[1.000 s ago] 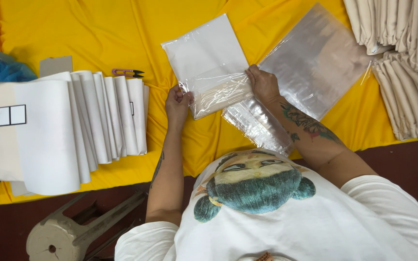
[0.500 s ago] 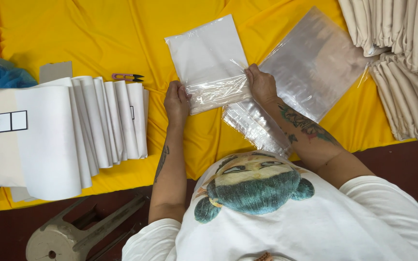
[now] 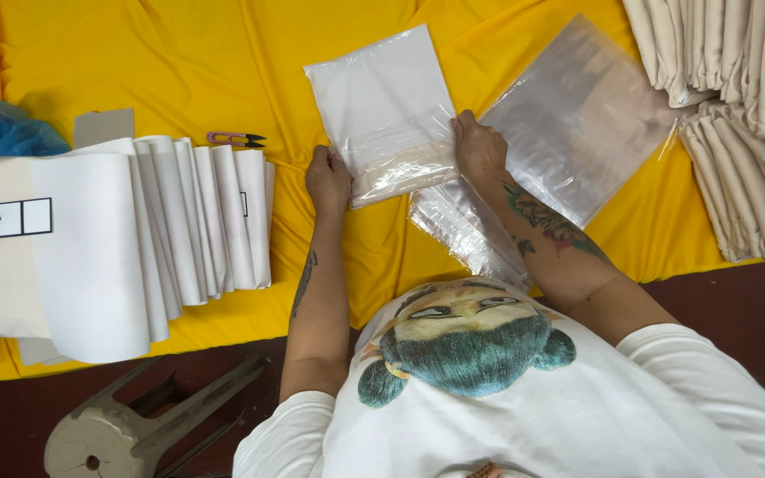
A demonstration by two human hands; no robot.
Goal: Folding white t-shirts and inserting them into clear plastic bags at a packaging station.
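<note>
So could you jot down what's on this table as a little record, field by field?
surface: yellow cloth over the table
left hand: pressing the near left corner of the bagged white item
right hand: gripping its near right edge
under the right forearm: stack of clear plastic bags
left side: fanned row of folded white pieces, small snips, blue bag
right side: piles of folded cream fabric
below the table: plastic stool

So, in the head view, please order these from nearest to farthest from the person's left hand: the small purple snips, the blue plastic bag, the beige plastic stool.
From the left hand:
1. Small purple snips, just left of it on the yellow cloth.
2. Beige plastic stool, on the floor, toward the person.
3. Blue plastic bag, at the far left edge.
</note>
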